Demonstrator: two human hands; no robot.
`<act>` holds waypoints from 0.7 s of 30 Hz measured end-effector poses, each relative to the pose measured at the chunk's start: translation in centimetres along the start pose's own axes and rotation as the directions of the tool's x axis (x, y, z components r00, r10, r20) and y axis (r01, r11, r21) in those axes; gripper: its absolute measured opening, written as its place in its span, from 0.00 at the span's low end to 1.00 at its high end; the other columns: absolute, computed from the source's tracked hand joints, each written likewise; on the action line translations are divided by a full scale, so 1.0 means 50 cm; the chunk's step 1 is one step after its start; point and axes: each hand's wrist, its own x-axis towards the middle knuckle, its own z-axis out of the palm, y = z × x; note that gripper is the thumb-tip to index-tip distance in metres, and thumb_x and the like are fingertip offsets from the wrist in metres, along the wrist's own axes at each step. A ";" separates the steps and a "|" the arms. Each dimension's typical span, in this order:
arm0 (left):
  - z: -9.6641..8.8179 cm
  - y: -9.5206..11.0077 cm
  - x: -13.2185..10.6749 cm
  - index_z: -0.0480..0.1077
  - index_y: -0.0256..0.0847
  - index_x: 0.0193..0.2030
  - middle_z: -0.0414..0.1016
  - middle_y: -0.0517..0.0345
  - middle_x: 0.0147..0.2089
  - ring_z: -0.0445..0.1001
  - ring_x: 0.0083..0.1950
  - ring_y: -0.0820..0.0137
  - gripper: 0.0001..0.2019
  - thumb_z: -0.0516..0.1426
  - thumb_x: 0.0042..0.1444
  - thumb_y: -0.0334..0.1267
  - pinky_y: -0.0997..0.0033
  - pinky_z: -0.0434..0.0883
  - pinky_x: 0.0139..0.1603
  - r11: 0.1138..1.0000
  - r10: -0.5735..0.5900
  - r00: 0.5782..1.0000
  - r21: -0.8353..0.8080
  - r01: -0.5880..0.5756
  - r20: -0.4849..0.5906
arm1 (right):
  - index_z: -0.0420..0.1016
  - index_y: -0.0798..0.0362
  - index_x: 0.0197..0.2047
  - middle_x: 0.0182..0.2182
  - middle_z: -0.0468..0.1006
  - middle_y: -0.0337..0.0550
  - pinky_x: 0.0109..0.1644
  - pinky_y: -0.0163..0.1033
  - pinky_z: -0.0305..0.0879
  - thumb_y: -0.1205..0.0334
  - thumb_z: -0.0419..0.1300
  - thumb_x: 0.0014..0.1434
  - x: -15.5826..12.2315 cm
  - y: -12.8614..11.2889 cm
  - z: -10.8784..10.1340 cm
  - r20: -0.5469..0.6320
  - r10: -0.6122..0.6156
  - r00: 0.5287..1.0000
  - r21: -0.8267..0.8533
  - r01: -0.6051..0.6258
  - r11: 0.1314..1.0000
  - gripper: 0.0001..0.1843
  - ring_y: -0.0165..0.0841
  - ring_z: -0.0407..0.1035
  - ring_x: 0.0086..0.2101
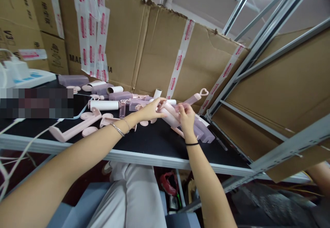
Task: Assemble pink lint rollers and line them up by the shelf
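Note:
My left hand [151, 110] and my right hand [186, 118] meet over the black tabletop [154, 138], both closed on a pink lint roller [171, 115]. Its long pink handle with a heart-shaped end [203, 92] sticks out up and to the right. The left fingers curl over the roller's upper end; the right fingers pinch its lower side. My left wrist wears thin bracelets, my right a black band.
Loose pink handles [74, 129], round pink caps [89, 131], white paper rolls [103, 105] and purple covers [73, 80] lie scattered on the table. Taped cardboard [154, 49] walls the back. A metal rack frame [257, 39] stands at the right. White cables [15, 152] hang at the left.

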 end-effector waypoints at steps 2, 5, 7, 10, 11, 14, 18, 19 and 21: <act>0.003 0.000 0.000 0.59 0.41 0.56 0.66 0.49 0.53 0.70 0.49 0.62 0.32 0.61 0.44 0.43 0.60 0.68 0.48 0.999 0.011 0.999 0.037 -0.013 0.034 | 0.68 0.52 0.28 0.25 0.73 0.38 0.43 0.38 0.61 0.45 0.58 0.52 -0.001 -0.009 -0.007 -0.003 -0.025 1.000 -0.070 0.024 0.997 0.17 0.32 0.66 0.33; 0.007 -0.003 0.000 0.56 0.44 0.59 0.62 0.48 0.59 0.67 0.54 0.61 0.34 0.61 0.44 0.41 0.62 0.66 0.52 0.995 0.091 0.995 0.022 -0.093 0.049 | 0.67 0.51 0.28 0.25 0.73 0.39 0.43 0.39 0.61 0.43 0.57 0.53 -0.002 -0.013 -0.008 0.009 -0.017 1.000 -0.120 0.018 0.993 0.18 0.33 0.66 0.33; 0.006 -0.004 -0.001 0.55 0.45 0.61 0.61 0.48 0.60 0.65 0.57 0.60 0.35 0.61 0.44 0.40 0.62 0.64 0.54 0.990 0.140 0.987 -0.010 -0.140 0.073 | 0.67 0.51 0.28 0.25 0.73 0.38 0.42 0.38 0.61 0.43 0.56 0.54 -0.003 -0.010 -0.007 0.023 -0.016 1.000 -0.145 0.020 0.989 0.18 0.33 0.66 0.32; 0.004 0.000 -0.003 0.60 0.46 0.58 0.65 0.51 0.57 0.67 0.54 0.61 0.31 0.61 0.44 0.38 0.61 0.64 0.53 0.987 0.155 0.982 -0.049 -0.150 0.112 | 0.67 0.51 0.28 0.25 0.73 0.37 0.42 0.38 0.60 0.45 0.55 0.55 -0.004 -0.003 -0.005 0.025 -0.011 1.000 -0.180 0.015 0.983 0.17 0.32 0.65 0.31; 0.004 0.003 -0.004 0.61 0.46 0.56 0.67 0.52 0.55 0.68 0.52 0.62 0.29 0.61 0.44 0.38 0.61 0.65 0.52 0.988 0.150 0.982 -0.056 -0.145 0.116 | 0.67 0.51 0.28 0.25 0.72 0.37 0.41 0.38 0.60 0.45 0.55 0.56 -0.005 -0.001 -0.005 0.025 -0.006 1.000 -0.190 0.010 0.982 0.17 0.31 0.65 0.30; 0.007 0.010 -0.008 0.62 0.43 0.54 0.68 0.53 0.49 0.69 0.46 0.64 0.28 0.62 0.43 0.40 0.64 0.66 0.47 0.993 0.112 0.986 -0.038 -0.108 0.121 | 0.65 0.51 0.28 0.25 0.72 0.36 0.39 0.36 0.60 0.44 0.53 0.56 -0.007 0.003 -0.002 0.026 -0.003 1.000 -0.184 0.008 0.983 0.18 0.30 0.65 0.29; 0.024 0.015 -0.014 0.64 0.40 0.45 0.68 0.58 0.38 0.68 0.37 0.66 0.26 0.64 0.40 0.47 0.67 0.66 0.38 0.999 0.022 0.986 0.033 -0.028 0.167 | 0.64 0.50 0.32 0.24 0.71 0.33 0.31 0.35 0.59 0.42 0.50 0.57 -0.009 0.008 0.004 -0.057 0.038 0.998 -0.058 -0.041 0.997 0.19 0.26 0.60 0.21; 0.028 0.015 -0.014 0.65 0.40 0.43 0.67 0.59 0.36 0.67 0.36 0.67 0.25 0.64 0.40 0.48 0.67 0.66 0.36 0.999 0.014 0.986 0.046 -0.022 0.167 | 0.64 0.51 0.33 0.23 0.70 0.33 0.31 0.35 0.59 0.42 0.50 0.58 -0.009 0.008 0.005 -0.069 0.043 0.997 -0.034 -0.045 0.998 0.19 0.26 0.60 0.21; 0.034 0.014 -0.014 0.65 0.40 0.42 0.66 0.60 0.35 0.66 0.35 0.68 0.23 0.63 0.41 0.48 0.67 0.65 0.36 0.997 0.017 0.988 0.065 -0.028 0.151 | 0.65 0.51 0.32 0.23 0.70 0.34 0.35 0.35 0.60 0.43 0.51 0.58 -0.010 0.006 0.007 -0.065 0.016 0.998 -0.026 -0.018 1.000 0.19 0.27 0.63 0.24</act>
